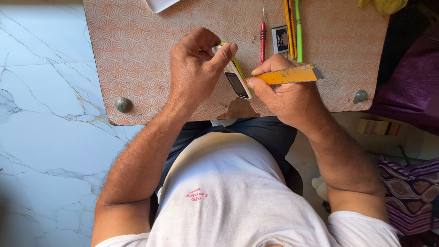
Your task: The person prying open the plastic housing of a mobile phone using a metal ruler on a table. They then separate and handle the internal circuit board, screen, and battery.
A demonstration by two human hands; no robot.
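Two hands (196, 68) (283, 91), phone (235, 80), yellow cutter (288, 75), red screwdriver (263, 36) beyond

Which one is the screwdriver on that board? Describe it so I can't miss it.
Start at the orange patterned board and look to its far edge, above the right hand. The screwdriver lies beside a small dark square part. Its red handle sets it apart from the yellow and green tools.

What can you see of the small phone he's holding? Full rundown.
The small phone is a slim bar handset with a white front, a dark screen and a yellow-green edge, plastic by its look. It is tilted over the patterned board, screen up. The left hand grips its upper end, thumb over the top. The right hand presses a worn yellow flat tool against its lower edge.
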